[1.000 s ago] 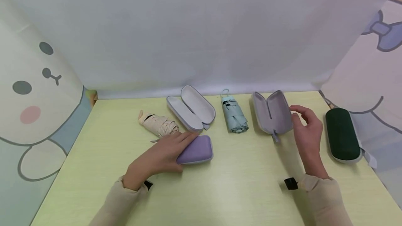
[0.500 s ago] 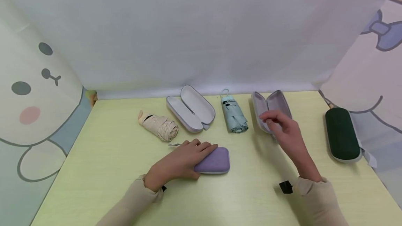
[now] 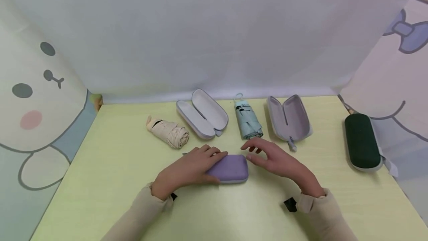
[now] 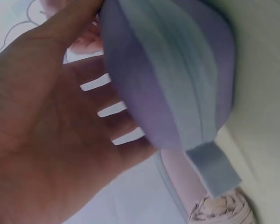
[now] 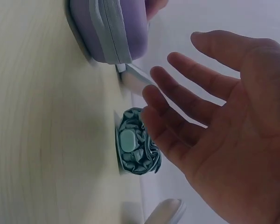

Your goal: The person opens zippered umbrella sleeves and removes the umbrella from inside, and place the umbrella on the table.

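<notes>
A closed purple glasses case (image 3: 234, 168) with a pale zip band lies near the middle of the table. My left hand (image 3: 192, 168) holds its left end, thumb on the near side and fingers over the far side. In the left wrist view, the zip band (image 4: 182, 70) and a grey pull tab (image 4: 213, 169) show at that end. My right hand (image 3: 275, 159) hovers by the case's right end, fingers loosely bent and spread. A small gap separates its fingers from the case in the right wrist view, and nothing is in it.
Behind the hands lie a folded beige umbrella (image 3: 168, 133), an open glasses case (image 3: 210, 111) with pale lining, a folded light-blue umbrella (image 3: 249, 120) and another open case (image 3: 295, 118). A closed dark green case (image 3: 362, 140) is at the table's right edge.
My left hand has brought the purple case rightward and a little nearer to me. My right hand has come left from beside the right open case to the purple one.
</notes>
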Motion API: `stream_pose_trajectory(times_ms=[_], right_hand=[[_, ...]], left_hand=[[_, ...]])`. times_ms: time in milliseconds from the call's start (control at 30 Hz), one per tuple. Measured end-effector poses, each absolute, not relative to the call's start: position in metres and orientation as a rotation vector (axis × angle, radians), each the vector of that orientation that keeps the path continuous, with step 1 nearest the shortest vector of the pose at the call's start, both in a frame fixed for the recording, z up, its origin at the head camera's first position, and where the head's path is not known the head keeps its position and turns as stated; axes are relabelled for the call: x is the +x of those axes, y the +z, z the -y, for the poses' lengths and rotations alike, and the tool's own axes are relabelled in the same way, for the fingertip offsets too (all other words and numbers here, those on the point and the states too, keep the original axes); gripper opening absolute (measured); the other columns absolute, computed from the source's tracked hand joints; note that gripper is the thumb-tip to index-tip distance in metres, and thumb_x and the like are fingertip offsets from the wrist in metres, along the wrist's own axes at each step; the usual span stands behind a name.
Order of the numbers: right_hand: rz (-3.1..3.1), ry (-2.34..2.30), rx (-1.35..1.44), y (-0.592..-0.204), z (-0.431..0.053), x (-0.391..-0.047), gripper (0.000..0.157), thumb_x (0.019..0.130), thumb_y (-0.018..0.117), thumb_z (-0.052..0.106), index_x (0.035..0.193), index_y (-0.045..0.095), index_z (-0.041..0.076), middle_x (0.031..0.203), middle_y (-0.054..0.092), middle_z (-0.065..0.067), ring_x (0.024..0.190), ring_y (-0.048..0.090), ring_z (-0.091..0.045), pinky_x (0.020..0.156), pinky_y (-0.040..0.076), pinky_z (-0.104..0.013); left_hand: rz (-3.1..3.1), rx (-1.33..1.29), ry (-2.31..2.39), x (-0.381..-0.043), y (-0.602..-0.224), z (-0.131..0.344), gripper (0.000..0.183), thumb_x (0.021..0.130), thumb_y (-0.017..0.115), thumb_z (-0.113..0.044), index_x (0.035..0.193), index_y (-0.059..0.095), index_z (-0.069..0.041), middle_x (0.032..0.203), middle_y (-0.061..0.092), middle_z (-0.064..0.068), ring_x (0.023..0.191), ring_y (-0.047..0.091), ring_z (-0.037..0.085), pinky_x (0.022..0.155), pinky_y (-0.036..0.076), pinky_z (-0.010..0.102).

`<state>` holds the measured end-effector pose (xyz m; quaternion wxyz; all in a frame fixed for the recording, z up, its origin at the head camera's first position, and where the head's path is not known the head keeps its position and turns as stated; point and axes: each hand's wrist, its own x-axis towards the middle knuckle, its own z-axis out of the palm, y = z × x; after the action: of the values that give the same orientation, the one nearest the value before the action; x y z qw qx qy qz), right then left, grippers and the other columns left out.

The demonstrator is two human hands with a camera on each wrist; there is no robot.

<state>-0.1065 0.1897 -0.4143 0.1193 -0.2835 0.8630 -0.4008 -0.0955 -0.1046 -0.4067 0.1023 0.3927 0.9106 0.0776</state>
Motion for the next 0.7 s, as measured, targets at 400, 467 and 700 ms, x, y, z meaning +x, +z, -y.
stream_pose_trajectory(times_ms=[400, 467, 700], right_hand=[[-2.449, -1.086, -0.845, -0.42, -0.179, -0.104, 0.033, 0.094, 0.066, 0.036, 0.125, 0.058, 0.027, 0.121, 0.061, 0.013, 0.107, 0.059, -0.009, 0.094, 0.05, -0.037], [-2.452, -1.064, -0.857, -0.422, -0.177, -0.104, 0.036, 0.094, 0.066, 0.037, 0.126, 0.058, 0.025, 0.122, 0.061, 0.011, 0.108, 0.059, -0.009, 0.095, 0.05, -0.037], [-2.484, -0.993, -0.854, -0.426, -0.17, -0.101, 0.044, 0.093, 0.066, 0.042, 0.132, 0.055, 0.025, 0.124, 0.059, 0.009, 0.11, 0.056, -0.01, 0.096, 0.048, -0.036]], left_hand=[[-2.725, 1.048, 0.209, -0.1, -0.382, 0.135, 0.039, 0.096, 0.063, -0.024, 0.13, 0.06, -0.006, 0.111, 0.067, 0.006, 0.098, 0.061, 0.024, 0.091, 0.049, 0.04], [-2.72, 1.074, 0.217, -0.102, -0.382, 0.137, 0.031, 0.095, 0.06, -0.01, 0.125, 0.063, -0.005, 0.109, 0.068, 0.007, 0.098, 0.063, 0.024, 0.091, 0.05, 0.04], [-2.601, 1.049, 0.391, -0.114, -0.392, 0.138, 0.026, 0.097, 0.054, -0.006, 0.118, 0.068, -0.012, 0.109, 0.069, 0.001, 0.1, 0.064, 0.017, 0.09, 0.051, 0.035]])
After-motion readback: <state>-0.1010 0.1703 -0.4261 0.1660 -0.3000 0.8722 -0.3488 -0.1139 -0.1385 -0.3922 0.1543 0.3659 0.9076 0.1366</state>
